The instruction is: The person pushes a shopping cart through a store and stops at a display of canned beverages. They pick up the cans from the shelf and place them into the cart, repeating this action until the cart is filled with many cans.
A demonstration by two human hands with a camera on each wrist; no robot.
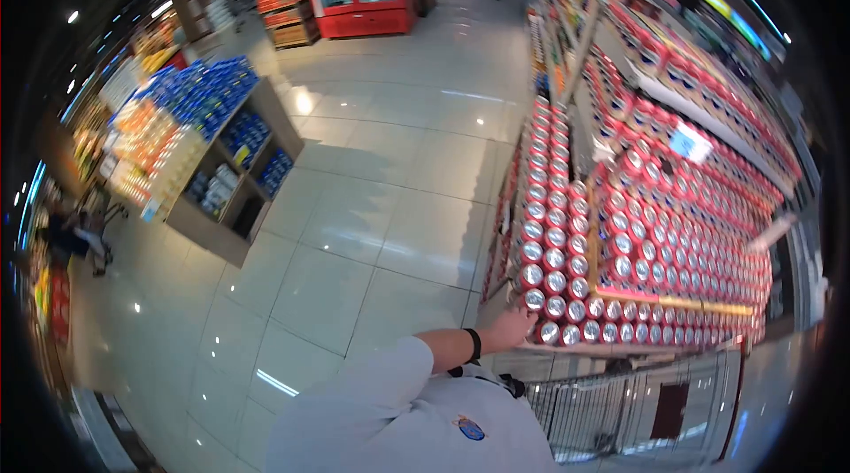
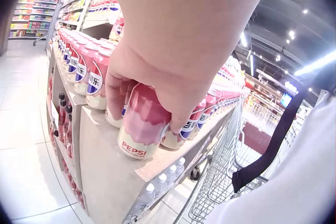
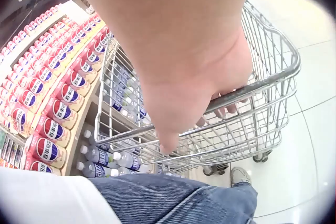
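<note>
In the left wrist view, my left hand grips a pink-and-cream Pepsi can from above, thumb and fingers on either side of it. The can stands at the front corner of a wooden display shelf, tilted in this view. Rows of matching cans run back on both sides of the hand. The head view has the same left hand at the corner of the can display. In the right wrist view, my right hand holds the metal rim of a shopping cart, fingers curled over the bar.
Clear bottles fill the shelf under the cans, beside the cart. Dark bottles stand in the display's side. Across the tiled floor is a stand of blue packs. A red drinks fridge stands farther back.
</note>
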